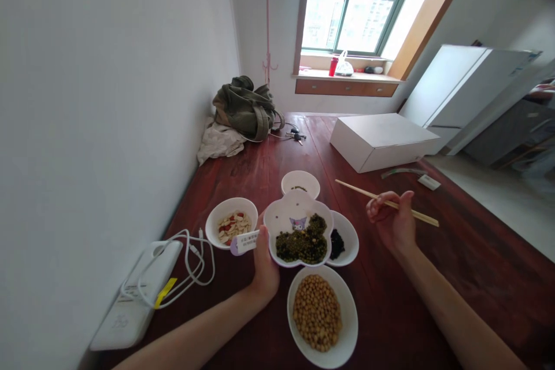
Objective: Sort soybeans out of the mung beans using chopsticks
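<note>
My left hand [263, 266] grips the left rim of a white cartoon-printed plate [289, 218] that holds a heap of green beans [304, 241] and is raised and tilted above the other dishes. My right hand [390, 221] is closed on a pair of wooden chopsticks [359, 192], held level above the table to the right of the plate, tips pointing left. Below the plate stands an oval white bowl of yellow soybeans [317, 312]. A tag [247, 241] hangs at the plate's left edge.
A bowl of pale and red pieces [232, 224], a small dish with dark bits [342, 243] and a nearly empty bowl [300, 183] surround the plate. A white device with cables [143, 295] lies left. A white box [381, 140] and a green bag [246, 107] sit farther back.
</note>
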A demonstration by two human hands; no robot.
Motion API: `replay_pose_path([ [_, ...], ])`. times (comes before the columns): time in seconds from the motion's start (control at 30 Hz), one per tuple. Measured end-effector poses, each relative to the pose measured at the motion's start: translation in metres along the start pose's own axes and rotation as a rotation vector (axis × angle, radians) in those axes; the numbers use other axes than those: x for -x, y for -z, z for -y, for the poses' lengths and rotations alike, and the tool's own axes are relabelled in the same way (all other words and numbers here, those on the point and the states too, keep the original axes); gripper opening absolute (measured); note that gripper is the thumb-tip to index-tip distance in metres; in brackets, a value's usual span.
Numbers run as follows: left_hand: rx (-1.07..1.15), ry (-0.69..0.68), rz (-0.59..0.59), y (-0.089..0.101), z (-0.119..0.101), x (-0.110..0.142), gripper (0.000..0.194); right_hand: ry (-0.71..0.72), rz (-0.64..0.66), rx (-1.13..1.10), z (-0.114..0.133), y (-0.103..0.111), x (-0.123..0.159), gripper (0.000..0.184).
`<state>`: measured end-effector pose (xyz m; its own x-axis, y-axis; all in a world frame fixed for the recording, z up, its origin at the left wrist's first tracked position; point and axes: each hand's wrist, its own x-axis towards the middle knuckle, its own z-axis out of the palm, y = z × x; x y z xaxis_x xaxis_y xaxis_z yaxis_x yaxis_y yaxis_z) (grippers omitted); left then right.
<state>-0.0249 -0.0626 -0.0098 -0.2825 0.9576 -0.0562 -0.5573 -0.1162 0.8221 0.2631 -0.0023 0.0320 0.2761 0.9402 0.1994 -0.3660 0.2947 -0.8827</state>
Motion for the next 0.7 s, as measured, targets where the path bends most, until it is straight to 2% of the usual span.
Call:
replay_pose_path([
  [0.13,-0.083,-0.001,-0.003,0.001,0.0,-0.001,0.067,-0.045,0.082,0.018,-0.012,-0.007,0.011,0.064],
  [0.3,-0.143,0.042,0.045,0.0,-0.004,0.002,0.067,0.056,0.056,0.099,-0.03,-0.002,0.013,0.052],
  [0.43,-0.19,0.103,0.1,-0.001,-0.01,0.007,0.067,0.029,0.117,0.248,-0.043,-0.004,0.025,0.051],
  [0.5,-0.237,0.094,0.102,-0.005,-0.015,0.007,0.066,0.067,0.136,0.342,-0.044,-0.011,0.034,0.049],
  [0.57,-0.291,0.088,0.115,-0.01,-0.019,0.005,0.065,0.24,0.098,0.41,-0.038,-0.018,0.038,0.047],
  [0.7,-0.308,0.055,0.133,-0.017,-0.02,-0.004,0.062,0.765,0.138,0.525,-0.007,-0.017,0.032,0.049],
])
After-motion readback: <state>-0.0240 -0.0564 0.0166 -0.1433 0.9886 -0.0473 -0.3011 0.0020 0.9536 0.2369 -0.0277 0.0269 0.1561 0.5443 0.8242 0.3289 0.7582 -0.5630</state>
